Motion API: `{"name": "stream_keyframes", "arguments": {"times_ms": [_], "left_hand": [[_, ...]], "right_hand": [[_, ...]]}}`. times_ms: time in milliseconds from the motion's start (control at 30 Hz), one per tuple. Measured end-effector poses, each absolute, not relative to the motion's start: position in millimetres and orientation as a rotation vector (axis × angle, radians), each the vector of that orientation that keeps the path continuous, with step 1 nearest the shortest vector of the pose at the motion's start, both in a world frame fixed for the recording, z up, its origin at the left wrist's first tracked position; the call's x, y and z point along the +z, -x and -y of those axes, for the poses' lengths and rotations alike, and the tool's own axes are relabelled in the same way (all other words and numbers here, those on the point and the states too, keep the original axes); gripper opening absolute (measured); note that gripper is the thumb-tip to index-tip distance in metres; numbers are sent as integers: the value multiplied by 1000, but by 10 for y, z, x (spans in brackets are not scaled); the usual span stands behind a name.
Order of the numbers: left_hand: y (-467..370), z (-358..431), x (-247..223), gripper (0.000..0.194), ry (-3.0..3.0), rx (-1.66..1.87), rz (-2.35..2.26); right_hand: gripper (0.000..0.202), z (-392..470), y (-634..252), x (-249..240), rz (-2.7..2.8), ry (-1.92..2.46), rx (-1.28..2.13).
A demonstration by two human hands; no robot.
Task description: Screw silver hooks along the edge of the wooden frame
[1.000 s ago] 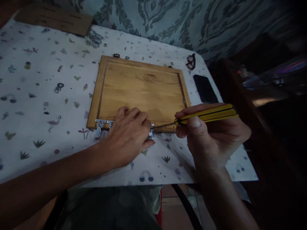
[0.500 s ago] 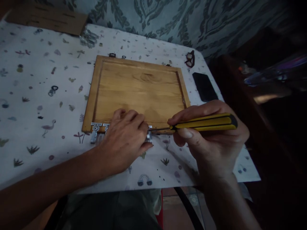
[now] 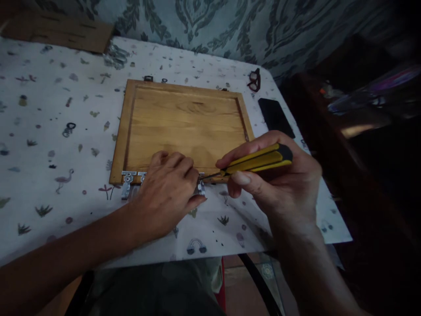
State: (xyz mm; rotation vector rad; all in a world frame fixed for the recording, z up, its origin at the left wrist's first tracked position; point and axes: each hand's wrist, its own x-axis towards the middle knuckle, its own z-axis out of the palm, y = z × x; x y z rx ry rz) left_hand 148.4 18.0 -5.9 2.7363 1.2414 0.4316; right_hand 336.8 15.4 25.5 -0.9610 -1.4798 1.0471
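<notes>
A framed wooden panel (image 3: 187,123) lies flat on the table, with metal hinges (image 3: 127,184) along its near edge. My left hand (image 3: 167,188) rests on that edge, its fingers bent and closed about the hinge (image 3: 201,188) at its right side, and it covers part of the row. In my right hand (image 3: 279,184) is a yellow and black screwdriver (image 3: 256,162), held between thumb and fingers. The shaft slants down to the left, its tip at the hinge beside my left fingers. What the tip touches is too small to make out.
A patterned white cloth covers the table (image 3: 59,145). Glasses (image 3: 254,80) and a black phone (image 3: 276,117) lie right of the panel. At the back left are a cardboard piece (image 3: 59,33) and several metal parts (image 3: 115,55). A patterned wall covering (image 3: 210,26) rises behind.
The screwdriver handle has turned and tilted up, its butt now nearer the panel. My right hand has shifted slightly left, while my left hand keeps its place on the edge. The view moved a little.
</notes>
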Motion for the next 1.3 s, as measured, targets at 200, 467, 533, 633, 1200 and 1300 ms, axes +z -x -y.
{"name": "stream_keyframes", "arguments": {"times_ms": [200, 467, 533, 633, 1200, 1300], "left_hand": [[-1486, -175, -43, 32, -2718, 393, -1257], [-1479, -184, -46, 33, -2717, 370, -1250], [-1484, -185, -46, 34, -2713, 368, -1262], [-1483, -184, -49, 34, -2714, 359, -1272], [-1473, -175, -89, 35, -2761, 481, -1265], [-1479, -176, -85, 34, -2763, 470, -1262]], "right_hand": [[14, -136, -3410, 297, 1554, 976, 1050], [22, -172, -3359, 308, 1488, 1002, 1076], [26, -165, -3400, 310, 1517, 1000, 1121], [23, -145, -3429, 310, 1560, 997, 1108], [16, -154, -3381, 281, 1613, 1038, 917], [26, -167, -3316, 277, 1637, 1081, 775]]}}
